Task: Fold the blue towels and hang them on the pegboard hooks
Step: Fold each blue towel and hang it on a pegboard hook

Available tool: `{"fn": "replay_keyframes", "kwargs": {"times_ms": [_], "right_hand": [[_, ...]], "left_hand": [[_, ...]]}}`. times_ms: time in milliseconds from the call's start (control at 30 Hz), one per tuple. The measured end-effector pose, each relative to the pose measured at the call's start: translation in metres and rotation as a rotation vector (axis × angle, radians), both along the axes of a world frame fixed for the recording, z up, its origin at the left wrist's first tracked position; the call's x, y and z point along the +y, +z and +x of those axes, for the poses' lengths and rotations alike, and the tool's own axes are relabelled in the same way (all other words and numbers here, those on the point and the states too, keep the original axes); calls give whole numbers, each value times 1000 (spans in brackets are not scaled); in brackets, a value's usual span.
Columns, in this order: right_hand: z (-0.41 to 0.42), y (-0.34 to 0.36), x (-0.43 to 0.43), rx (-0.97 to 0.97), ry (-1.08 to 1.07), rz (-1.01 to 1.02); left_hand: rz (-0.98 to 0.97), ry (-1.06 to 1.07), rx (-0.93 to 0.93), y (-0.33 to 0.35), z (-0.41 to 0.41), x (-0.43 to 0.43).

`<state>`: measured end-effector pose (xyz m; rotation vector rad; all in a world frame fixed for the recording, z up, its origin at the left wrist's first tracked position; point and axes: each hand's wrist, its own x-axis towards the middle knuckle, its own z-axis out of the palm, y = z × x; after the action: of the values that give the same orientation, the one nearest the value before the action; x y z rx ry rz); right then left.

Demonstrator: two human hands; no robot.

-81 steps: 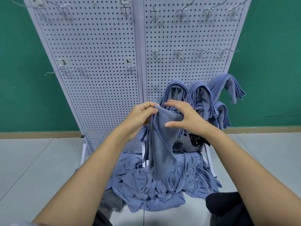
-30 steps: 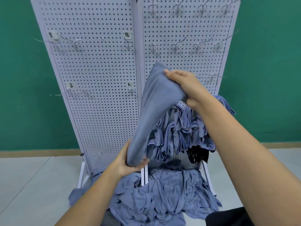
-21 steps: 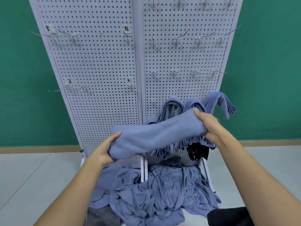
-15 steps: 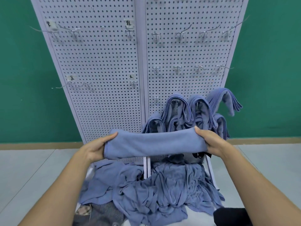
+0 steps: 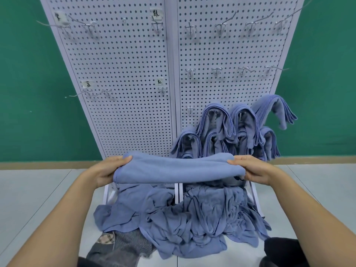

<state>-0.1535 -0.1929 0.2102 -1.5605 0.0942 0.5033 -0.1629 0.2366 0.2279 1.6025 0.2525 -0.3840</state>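
A folded blue towel (image 5: 178, 168) is stretched level between my hands, in front of the white pegboard (image 5: 125, 74). My left hand (image 5: 107, 170) grips its left end, thumb on top. My right hand (image 5: 252, 170) grips its right end. Several folded blue towels (image 5: 227, 130) hang on hooks at the lower right of the pegboard. Below my hands a heap of unfolded blue towels (image 5: 185, 218) lies on the floor at the pegboard's foot. Bare metal hooks (image 5: 216, 71) stand in rows higher up on the right panel.
A green wall (image 5: 28, 93) stands behind the pegboard. A grey and plaid cloth (image 5: 117, 247) lies at the heap's front left. A dark object (image 5: 281, 251) sits at the lower right. Long wire hooks (image 5: 81, 93) stick out from the left panel over grey floor tiles (image 5: 38, 199).
The towel hung steeply from my raised right hand. My right hand came down and my left hand rose, so the towel now lies level between them.
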Motion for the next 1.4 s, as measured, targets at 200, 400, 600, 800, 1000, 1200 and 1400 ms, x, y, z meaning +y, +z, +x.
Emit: {"fn": "replay_keyframes", "kwargs": {"times_ms": [200, 400, 600, 800, 1000, 1200, 1400], "right_hand": [[1, 6, -1, -211, -56, 238], [-1, 10, -1, -261, -109, 195], [-7, 24, 8, -341, -178, 128], [-7, 29, 10, -482, -198, -158], [-9, 57, 9, -484, -357, 40], [-4, 132, 23, -485, -252, 235], [9, 189, 53, -541, -206, 121]], "left_hand": [[-261, 22, -225, 14, -1, 1], [-311, -7, -363, 18, -5, -2], [-286, 53, -341, 22, 0, -6], [71, 142, -431, 19, 6, -32], [159, 240, -444, 16, 20, -49], [145, 197, -225, 0, 35, -73], [119, 65, -377, 25, 41, -130]]}}
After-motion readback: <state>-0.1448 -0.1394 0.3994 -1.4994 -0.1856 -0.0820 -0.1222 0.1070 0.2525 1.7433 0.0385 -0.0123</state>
